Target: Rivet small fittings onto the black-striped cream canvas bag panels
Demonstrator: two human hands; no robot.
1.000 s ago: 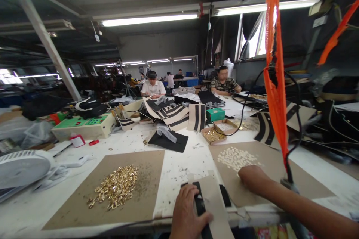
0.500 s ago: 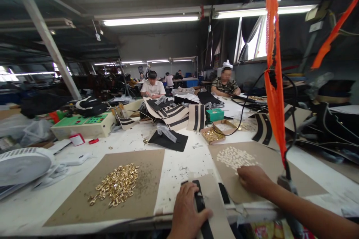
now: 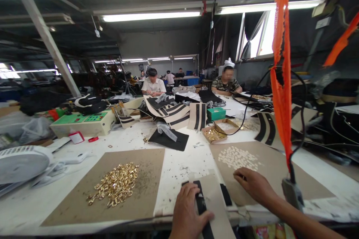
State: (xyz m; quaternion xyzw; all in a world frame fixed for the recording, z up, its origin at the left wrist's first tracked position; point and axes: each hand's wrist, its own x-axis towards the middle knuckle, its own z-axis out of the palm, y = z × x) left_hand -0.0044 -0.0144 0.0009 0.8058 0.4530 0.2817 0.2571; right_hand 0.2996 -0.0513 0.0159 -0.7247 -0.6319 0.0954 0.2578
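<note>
While your left hand (image 3: 186,209) is pressing flat and open on the black strap (image 3: 200,203) — lying along a tan panel (image 3: 213,201) — your right hand (image 3: 254,185) is resting curled on the cardboard (image 3: 269,153) beside the pale pieces (image 3: 237,157); whether it is holding one, I cannot tell. An orange ribbon (image 3: 282,82) is hanging close before your right forearm; gold rings (image 3: 114,185) are lying well left.

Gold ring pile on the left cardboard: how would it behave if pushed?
Probably scatters: the gold rings lie in a loose heap. Shiny metal, so likely slippery to pinch and heavy for their size.
</note>
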